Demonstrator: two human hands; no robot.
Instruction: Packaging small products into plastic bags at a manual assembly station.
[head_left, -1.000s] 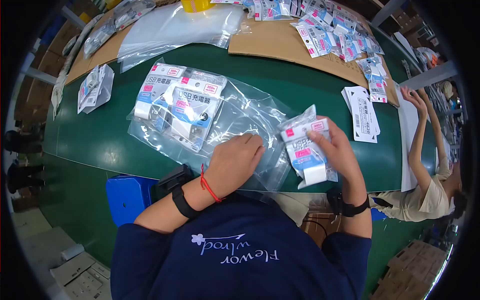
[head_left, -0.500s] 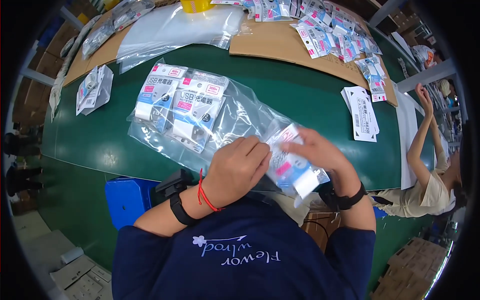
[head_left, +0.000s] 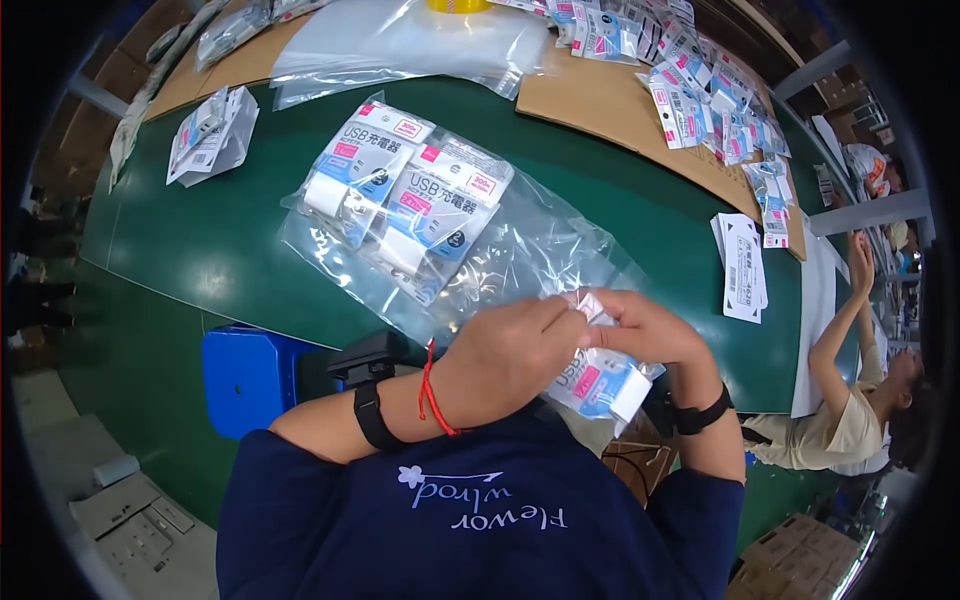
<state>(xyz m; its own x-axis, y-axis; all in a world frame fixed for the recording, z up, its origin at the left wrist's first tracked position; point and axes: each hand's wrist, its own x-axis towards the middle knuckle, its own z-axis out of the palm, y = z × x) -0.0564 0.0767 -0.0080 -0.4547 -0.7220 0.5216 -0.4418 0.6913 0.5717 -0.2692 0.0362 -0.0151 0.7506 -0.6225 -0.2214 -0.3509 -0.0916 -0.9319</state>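
Just past my lap, my left hand and my right hand meet at the top end of a charger pack. Both hands are closed, pinching that end; the fingers partly hide it. The pack is a small clear pouch with a white, blue and pink card, its white block hanging toward me. Beyond my hands a large clear plastic bag stretches across the green table. Two similar charger packs, the left one and the right one, lie side by side at its far end. The bag's near end disappears behind my hands.
Many charger packs are heaped on cardboard at the far right. Printed cards lie at right, folded cards at left. Flat clear bags and yellow tape sit at the back. A blue stool stands left; a co-worker is at right.
My hands have come together at the pack's top end, the right one shifting its grip. The view has turned slightly, so the table things appear displaced.
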